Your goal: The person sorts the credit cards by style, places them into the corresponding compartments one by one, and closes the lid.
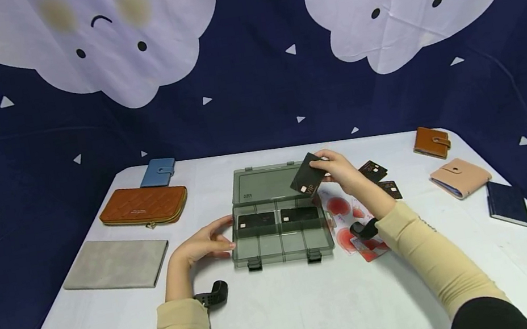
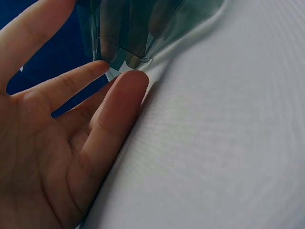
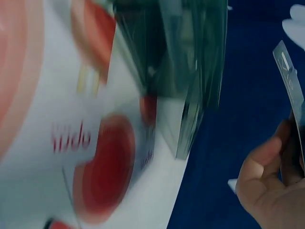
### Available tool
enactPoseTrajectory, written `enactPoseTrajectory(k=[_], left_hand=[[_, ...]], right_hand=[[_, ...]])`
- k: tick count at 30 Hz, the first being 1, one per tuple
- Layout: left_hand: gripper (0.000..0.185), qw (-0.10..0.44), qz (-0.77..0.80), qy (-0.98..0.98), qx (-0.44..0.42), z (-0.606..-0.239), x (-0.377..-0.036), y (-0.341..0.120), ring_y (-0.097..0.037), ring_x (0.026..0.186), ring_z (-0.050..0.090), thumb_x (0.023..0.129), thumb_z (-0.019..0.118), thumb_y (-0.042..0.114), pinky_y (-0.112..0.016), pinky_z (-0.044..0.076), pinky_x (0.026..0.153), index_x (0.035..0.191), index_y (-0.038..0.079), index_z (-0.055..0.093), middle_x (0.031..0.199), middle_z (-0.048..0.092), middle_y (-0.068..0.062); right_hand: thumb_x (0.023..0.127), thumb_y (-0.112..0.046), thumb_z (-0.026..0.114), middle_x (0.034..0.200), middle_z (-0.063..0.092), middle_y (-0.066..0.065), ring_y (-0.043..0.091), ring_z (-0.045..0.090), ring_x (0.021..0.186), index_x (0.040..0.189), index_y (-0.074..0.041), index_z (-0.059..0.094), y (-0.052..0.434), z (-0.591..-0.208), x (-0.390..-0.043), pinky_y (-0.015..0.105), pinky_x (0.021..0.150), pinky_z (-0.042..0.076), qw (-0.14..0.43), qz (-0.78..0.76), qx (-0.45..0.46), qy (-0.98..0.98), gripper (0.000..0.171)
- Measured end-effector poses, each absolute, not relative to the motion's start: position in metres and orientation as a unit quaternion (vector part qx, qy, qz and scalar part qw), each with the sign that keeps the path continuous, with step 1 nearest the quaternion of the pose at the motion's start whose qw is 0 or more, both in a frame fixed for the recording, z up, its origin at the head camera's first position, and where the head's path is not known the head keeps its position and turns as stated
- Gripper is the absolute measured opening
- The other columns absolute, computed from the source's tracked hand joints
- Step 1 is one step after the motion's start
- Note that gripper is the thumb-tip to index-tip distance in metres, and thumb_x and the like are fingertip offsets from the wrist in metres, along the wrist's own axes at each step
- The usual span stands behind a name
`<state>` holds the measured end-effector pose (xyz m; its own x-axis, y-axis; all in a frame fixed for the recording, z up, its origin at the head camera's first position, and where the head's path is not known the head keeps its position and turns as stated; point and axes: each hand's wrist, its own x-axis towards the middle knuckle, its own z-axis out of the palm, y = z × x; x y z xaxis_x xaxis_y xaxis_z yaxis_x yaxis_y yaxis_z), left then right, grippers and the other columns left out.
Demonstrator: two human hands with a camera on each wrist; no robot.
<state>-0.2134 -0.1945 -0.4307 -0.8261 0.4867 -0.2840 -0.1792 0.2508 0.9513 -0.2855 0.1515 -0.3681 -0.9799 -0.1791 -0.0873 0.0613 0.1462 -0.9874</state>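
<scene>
A translucent green divided box (image 1: 257, 249) lies on the table with its lid (image 1: 264, 185) folded back. Black cards (image 1: 256, 221) lie in its left and right upper compartments. My left hand (image 1: 202, 244) is at the box's left side, fingers spread and fingertips right at the wall; the left wrist view shows the thumb (image 2: 121, 107) extended beside it. Over the right part of the lid, my right hand (image 1: 341, 170) pinches a black VIP card (image 1: 306, 177), tilted. In the right wrist view this card (image 3: 289, 78) appears nearly edge-on.
Right of the box lie black cards (image 1: 373, 171) and red-and-white cards (image 1: 344, 238), partly under my right arm. A brown wallet (image 1: 143, 205), a blue wallet (image 1: 158, 172) and a grey pouch (image 1: 116, 264) are at left. A pink wallet (image 1: 459, 178) and others line the right edge.
</scene>
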Motion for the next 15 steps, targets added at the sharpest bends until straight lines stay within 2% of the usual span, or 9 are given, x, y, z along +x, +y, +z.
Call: enactPoseTrajectory(k=[3,6,9,12,15], left_hand=[[0.087,0.276,0.603,0.741,0.103,-0.431,-0.214,-0.194,-0.013,0.08,0.06,0.078,0.071,0.005,-0.035,0.051,0.079,0.146,-0.001,0.018,0.088,0.06,-0.007],[0.087,0.277,0.602,0.742,0.103,-0.43,-0.214,-0.194,-0.013,0.08,0.06,0.078,0.071,0.005,-0.035,0.051,0.079,0.146,-0.001,0.018,0.086,0.06,-0.006],[0.087,0.277,0.6,0.744,0.102,-0.43,-0.214,-0.194,-0.013,0.079,0.06,0.078,0.071,0.005,-0.035,0.051,0.079,0.146,0.0,0.018,0.086,0.06,-0.007],[0.086,0.275,0.6,0.744,0.104,-0.431,-0.213,-0.194,-0.013,0.08,0.059,0.078,0.07,0.005,-0.036,0.051,0.08,0.146,0.0,0.018,0.102,0.058,-0.014],[0.085,0.274,0.603,0.742,0.108,-0.432,-0.213,-0.195,-0.012,0.081,0.059,0.079,0.07,0.004,-0.037,0.051,0.08,0.146,0.0,0.018,0.13,0.044,-0.023]], right_hand=[[0.09,-0.01,0.054,0.084,0.057,0.0,0.004,0.054,0.063,0.103,-0.001,0.05,0.14,-0.367,-0.28,0.021,0.06,0.042,0.1,-0.631,-0.044,0.768,0.017],[0.089,-0.007,0.055,0.103,0.057,0.012,0.004,0.051,0.062,0.118,0.0,0.042,0.127,-0.364,-0.274,0.023,0.059,0.04,0.127,-0.609,-0.053,0.781,0.033],[0.088,-0.003,0.057,0.123,0.046,0.024,0.006,0.04,0.055,0.133,-0.003,0.033,0.115,-0.363,-0.269,0.023,0.055,0.035,0.162,-0.588,-0.069,0.79,0.051],[0.089,-0.002,0.057,0.13,0.041,0.023,0.01,0.033,0.053,0.135,-0.004,0.037,0.104,-0.365,-0.266,0.026,0.052,0.032,0.192,-0.566,-0.088,0.797,0.051],[0.091,-0.002,0.053,0.127,0.047,0.022,0.011,0.049,0.063,0.129,-0.002,0.046,0.095,-0.366,-0.265,0.026,0.056,0.042,0.219,-0.547,-0.108,0.801,0.038]])
